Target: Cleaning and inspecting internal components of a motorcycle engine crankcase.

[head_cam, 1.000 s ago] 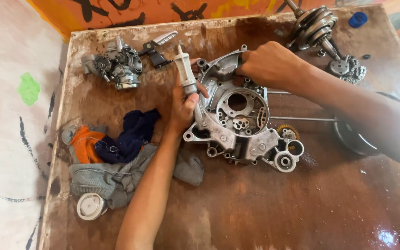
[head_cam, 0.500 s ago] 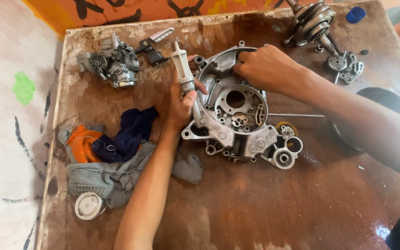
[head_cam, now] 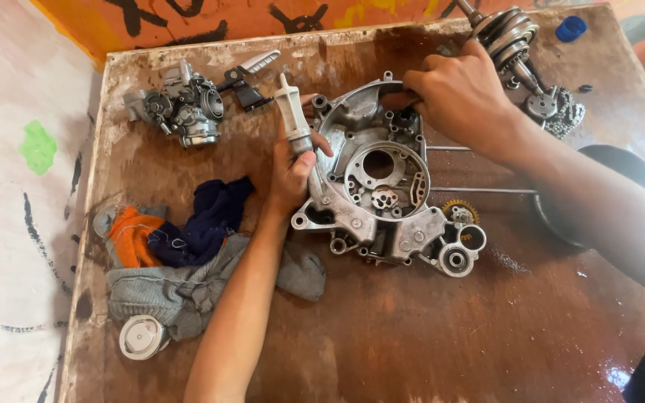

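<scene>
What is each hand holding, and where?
Left hand grips a screwdriver by its pale handle's lower end. Right hand grasps the engine case at its top rim.

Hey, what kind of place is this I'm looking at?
Probably a small motorcycle repair workshop: an aluminium engine case lies on a stained wooden bench, with a carburettor and oily rags beside it.

Right hand [head_cam: 460, 97] covers the engine case's [head_cam: 382, 186] upper rim; its fingertips are unseen. Left hand [head_cam: 293, 168] hides the grey tool's [head_cam: 293, 112] lower end. Dark bowl [head_cam: 621, 175] at the table's [head_cam: 449, 336] right edge sits partly behind the forearm.
</scene>
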